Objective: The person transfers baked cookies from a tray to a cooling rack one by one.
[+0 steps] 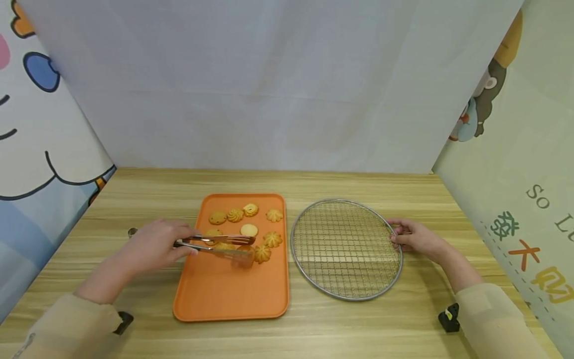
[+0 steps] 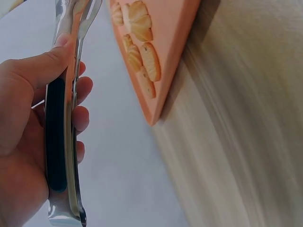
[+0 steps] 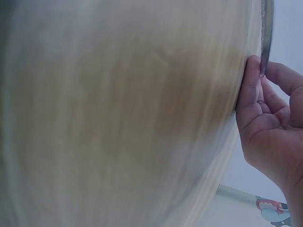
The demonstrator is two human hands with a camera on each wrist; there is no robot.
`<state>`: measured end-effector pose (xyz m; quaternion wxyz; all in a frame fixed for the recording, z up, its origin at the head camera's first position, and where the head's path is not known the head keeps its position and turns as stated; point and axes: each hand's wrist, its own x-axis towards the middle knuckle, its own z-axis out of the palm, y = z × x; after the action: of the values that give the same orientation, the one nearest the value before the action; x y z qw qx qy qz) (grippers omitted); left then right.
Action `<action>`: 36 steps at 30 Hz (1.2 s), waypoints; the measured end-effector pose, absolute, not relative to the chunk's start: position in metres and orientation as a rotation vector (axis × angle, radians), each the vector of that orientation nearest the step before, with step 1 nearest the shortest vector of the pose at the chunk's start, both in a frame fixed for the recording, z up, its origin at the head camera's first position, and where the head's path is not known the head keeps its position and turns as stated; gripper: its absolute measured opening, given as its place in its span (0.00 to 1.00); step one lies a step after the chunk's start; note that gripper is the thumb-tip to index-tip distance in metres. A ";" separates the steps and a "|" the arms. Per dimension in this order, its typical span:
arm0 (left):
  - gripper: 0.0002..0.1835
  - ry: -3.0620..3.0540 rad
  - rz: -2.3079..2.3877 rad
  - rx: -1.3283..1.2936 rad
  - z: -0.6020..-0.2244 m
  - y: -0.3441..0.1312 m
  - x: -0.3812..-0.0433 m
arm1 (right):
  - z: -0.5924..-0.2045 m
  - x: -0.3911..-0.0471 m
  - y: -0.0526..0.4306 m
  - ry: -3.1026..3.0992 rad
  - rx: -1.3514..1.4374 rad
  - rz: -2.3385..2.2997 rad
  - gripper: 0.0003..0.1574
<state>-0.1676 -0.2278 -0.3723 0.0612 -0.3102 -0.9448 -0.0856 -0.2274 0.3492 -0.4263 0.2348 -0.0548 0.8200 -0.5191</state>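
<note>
My left hand (image 1: 154,247) grips metal tongs (image 1: 224,239) with a dark handle inlay (image 2: 56,137). One tip is slotted like a fork, the other broad and flat. The tips reach over cookies on an orange tray (image 1: 233,299); whether a cookie lies between them I cannot tell. A pale round cookie (image 1: 248,230) is just beyond the tips, and a flower-shaped cookie (image 1: 262,253) lies to their right. My right hand (image 1: 419,242) pinches the right rim of a round wire rack (image 1: 347,244). In the right wrist view, thumb and fingers meet at the rim (image 3: 267,38).
More cookies (image 1: 235,215) lie across the tray's far half. The rack stands just right of the tray on the wooden table (image 1: 358,329). A pale cloth wall (image 1: 278,124) closes off the back, with printed panels (image 1: 515,209) at both sides.
</note>
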 end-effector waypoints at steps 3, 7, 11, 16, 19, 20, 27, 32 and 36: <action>0.16 -2.843 -0.240 -0.931 -0.367 -0.226 -0.169 | -0.426 -0.228 0.349 2.254 -0.149 -1.423 0.39; 0.17 -2.811 -0.222 -0.937 -0.361 -0.222 -0.174 | -0.426 -0.227 0.349 2.257 -0.148 -1.419 0.39; 0.17 -2.780 -0.220 -0.947 -0.354 -0.218 -0.179 | -0.426 -0.227 0.349 2.259 -0.146 -1.417 0.39; 0.18 -2.784 -0.232 -0.932 -0.344 -0.212 -0.185 | -0.426 -0.227 0.349 2.266 -0.145 -1.411 0.39; 0.19 -2.786 -0.232 -0.925 -0.339 -0.206 -0.189 | -0.426 -0.227 0.349 2.264 -0.148 -1.413 0.38; 0.19 -2.784 -0.236 -0.926 -0.338 -0.204 -0.191 | -0.426 -0.227 0.349 2.264 -0.148 -1.413 0.38; 0.19 -2.802 -0.267 -0.918 -0.333 -0.189 -0.204 | -0.425 -0.226 0.348 2.274 -0.152 -1.411 0.39; 0.21 -2.819 -0.309 -0.895 -0.329 -0.178 -0.214 | -0.425 -0.226 0.349 2.274 -0.158 -1.417 0.39; 0.23 -2.834 -0.342 -0.874 -0.329 -0.168 -0.222 | -0.426 -0.225 0.349 2.270 -0.160 -1.424 0.38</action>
<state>-0.2224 -0.1676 -0.3289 0.0778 -0.2920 -0.9464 -0.1143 -0.2253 0.3491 -0.4257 0.2266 -0.0581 0.8235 -0.5168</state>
